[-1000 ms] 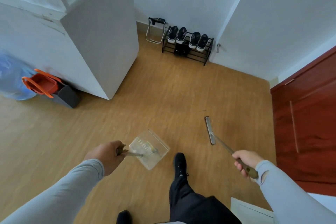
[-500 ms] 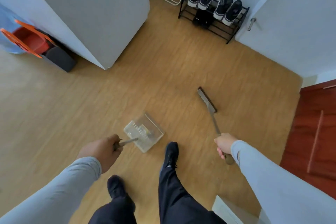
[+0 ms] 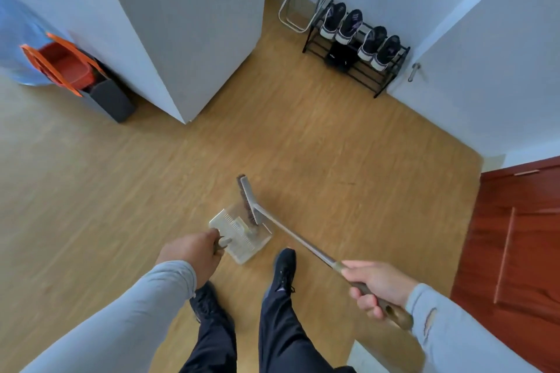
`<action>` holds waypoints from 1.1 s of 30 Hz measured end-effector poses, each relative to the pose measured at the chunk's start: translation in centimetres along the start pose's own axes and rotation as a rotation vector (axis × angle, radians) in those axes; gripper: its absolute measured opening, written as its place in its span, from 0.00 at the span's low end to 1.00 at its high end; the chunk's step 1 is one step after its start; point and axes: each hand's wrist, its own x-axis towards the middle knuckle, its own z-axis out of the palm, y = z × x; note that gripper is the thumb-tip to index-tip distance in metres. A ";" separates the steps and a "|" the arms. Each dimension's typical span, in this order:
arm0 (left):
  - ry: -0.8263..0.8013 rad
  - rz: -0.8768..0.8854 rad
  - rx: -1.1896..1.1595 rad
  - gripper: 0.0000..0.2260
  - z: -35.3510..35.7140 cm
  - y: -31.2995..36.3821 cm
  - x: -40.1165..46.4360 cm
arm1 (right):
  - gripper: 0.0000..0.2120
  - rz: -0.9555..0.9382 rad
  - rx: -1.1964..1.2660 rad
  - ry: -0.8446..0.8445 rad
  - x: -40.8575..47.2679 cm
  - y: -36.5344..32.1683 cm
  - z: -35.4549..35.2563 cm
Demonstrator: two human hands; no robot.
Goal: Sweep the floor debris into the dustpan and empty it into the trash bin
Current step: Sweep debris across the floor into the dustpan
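— What have the hands got?
— Left hand point(image 3: 194, 254) grips the dustpan point(image 3: 239, 235) handle at lower centre; right hand point(image 3: 374, 288) is wrapped round the broom point(image 3: 298, 241), bristles at the pan's mouth.
— Advice?
— Keep the pan level while carrying. The trash bin point(image 3: 106, 97) waits upper left.

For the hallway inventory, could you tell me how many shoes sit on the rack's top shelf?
4, side by side on the shoe rack: at and. Dark items below may be more.
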 end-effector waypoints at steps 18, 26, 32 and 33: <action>0.086 -0.158 -0.248 0.09 -2.1 -13.5 -0.9 | 0.26 -0.038 -0.688 0.078 2.5 -8.8 12.3; 0.150 -0.174 -0.374 0.14 -4.9 -15.0 -1.8 | 0.23 -0.113 -0.330 0.150 -2.9 -13.6 7.2; 0.183 -0.188 -0.358 0.10 -8.6 -13.6 2.1 | 0.20 -0.226 -0.229 0.331 1.6 -20.6 4.6; 0.182 -0.190 -0.348 0.09 -9.3 -13.0 3.1 | 0.14 -0.221 -0.191 0.355 2.4 -22.2 3.8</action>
